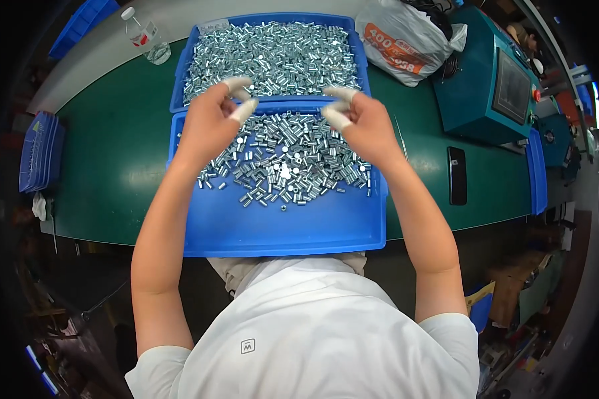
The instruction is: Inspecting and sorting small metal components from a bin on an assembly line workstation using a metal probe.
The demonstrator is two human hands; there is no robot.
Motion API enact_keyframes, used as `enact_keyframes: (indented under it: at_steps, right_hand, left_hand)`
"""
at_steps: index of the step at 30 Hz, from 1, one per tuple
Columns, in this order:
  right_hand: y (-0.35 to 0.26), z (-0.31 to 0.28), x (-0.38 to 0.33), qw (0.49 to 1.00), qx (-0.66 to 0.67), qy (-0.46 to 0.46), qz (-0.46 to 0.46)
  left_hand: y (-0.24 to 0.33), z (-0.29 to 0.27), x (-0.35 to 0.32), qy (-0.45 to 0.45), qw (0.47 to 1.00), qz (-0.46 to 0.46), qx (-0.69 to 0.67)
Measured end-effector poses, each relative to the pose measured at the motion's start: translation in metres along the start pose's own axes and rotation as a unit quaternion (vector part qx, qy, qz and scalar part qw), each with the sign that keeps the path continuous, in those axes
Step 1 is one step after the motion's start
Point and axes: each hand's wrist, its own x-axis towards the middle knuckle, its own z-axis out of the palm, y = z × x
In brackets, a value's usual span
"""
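Observation:
Two blue plastic trays stand one beyond the other. The far tray (364,63) is filled with small shiny metal cylinders (279,53). In the near tray (279,233), more short metal cylinders (266,159) lie heaped toward the back and middle, some showing round ends. My left hand (213,123) hovers over the left side where the trays meet, thumb and forefinger apart in white finger cots. Opposite it, my right hand (366,126) is over the right side, its cot-covered thumb and forefinger also parted. Nothing shows between either pair of fingertips; the curled fingers are partly hidden.
A green table (113,153) carries the trays; the near one reaches past its front edge. Behind are a plastic bottle (146,40) and a grey plastic bag (406,43). To the right are a phone (457,176) and a teal machine with a screen (479,73). Stacked blue trays (41,153) stand left.

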Motion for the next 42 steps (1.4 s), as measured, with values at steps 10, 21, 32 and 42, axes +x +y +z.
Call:
enact_keyframes:
  at_steps: [10, 21, 32, 42]
  right_hand:
    - [0.009, 0.015, -0.093, 0.951, -0.210, -0.160, -0.161]
    - [0.023, 0.051, -0.105, 0.911, -0.319, -0.182, -0.187]
    - [0.019, 0.053, -0.115, 0.910, -0.316, -0.193, -0.188]
    - [0.018, 0.049, -0.121, 0.946, -0.234, -0.181, -0.134]
  left_hand:
    - [0.014, -0.013, -0.117, -0.212, 0.953, -0.026, 0.216]
    - [0.006, -0.012, -0.136, -0.213, 0.939, -0.060, 0.262]
    - [-0.011, -0.020, -0.135, -0.244, 0.945, 0.029, 0.215]
    - [-0.012, -0.026, -0.133, -0.259, 0.941, -0.012, 0.216]
